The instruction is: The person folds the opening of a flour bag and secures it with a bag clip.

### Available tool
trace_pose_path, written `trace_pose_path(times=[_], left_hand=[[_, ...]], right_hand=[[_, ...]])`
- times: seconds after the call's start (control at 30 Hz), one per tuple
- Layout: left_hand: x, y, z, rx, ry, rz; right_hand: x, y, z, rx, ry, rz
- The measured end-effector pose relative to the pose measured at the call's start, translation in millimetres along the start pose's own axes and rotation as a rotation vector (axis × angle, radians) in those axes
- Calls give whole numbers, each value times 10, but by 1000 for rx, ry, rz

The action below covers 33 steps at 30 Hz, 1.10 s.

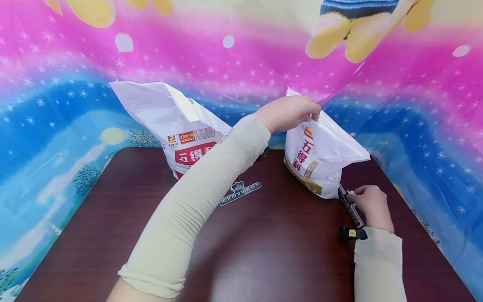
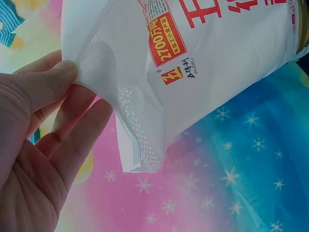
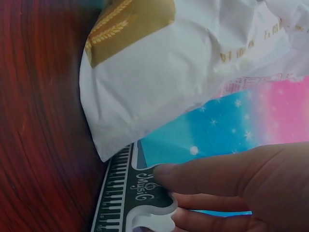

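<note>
My left hand [image 1: 288,112] pinches the folded top edge of a white flour bag [image 1: 328,147] with red lettering, standing at the right of the table. In the left wrist view the thumb lies on the bag's rim [image 2: 91,60], with the fingers behind it. My right hand [image 1: 371,205] pinches the handle tabs of a black sheet-music clip [image 1: 351,209] with a piano-key pattern and the word "Music". Seen from the right wrist, the clip's far end lies right at the bag's bottom corner [image 3: 104,145].
Another white flour bag [image 1: 151,102] with a red label stands at the back left, partly hidden by my left sleeve [image 1: 196,197]. A second piano-key clip [image 1: 241,193] lies mid-table on the dark wooden table [image 1: 264,251]. A patterned cloth [image 1: 211,84] hangs behind.
</note>
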<state>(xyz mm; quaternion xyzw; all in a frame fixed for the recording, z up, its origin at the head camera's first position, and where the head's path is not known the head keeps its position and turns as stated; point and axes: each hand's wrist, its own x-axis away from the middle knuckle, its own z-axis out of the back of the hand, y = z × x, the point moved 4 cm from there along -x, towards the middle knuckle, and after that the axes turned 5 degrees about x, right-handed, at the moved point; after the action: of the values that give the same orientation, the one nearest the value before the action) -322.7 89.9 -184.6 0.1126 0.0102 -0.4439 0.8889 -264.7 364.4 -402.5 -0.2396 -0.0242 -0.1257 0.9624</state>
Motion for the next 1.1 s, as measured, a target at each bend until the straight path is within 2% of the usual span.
trace_pose_path(times=[0.4, 0.6, 1.1], left_hand=[[19, 36, 39, -4, -5, 34], [37, 30, 8, 16, -13, 47], [29, 37, 27, 14, -12, 38]], right_hand=[[25, -83, -27, -14, 25, 2], [40, -64, -37, -8, 9, -10], [35, -67, 45, -9, 37, -2]])
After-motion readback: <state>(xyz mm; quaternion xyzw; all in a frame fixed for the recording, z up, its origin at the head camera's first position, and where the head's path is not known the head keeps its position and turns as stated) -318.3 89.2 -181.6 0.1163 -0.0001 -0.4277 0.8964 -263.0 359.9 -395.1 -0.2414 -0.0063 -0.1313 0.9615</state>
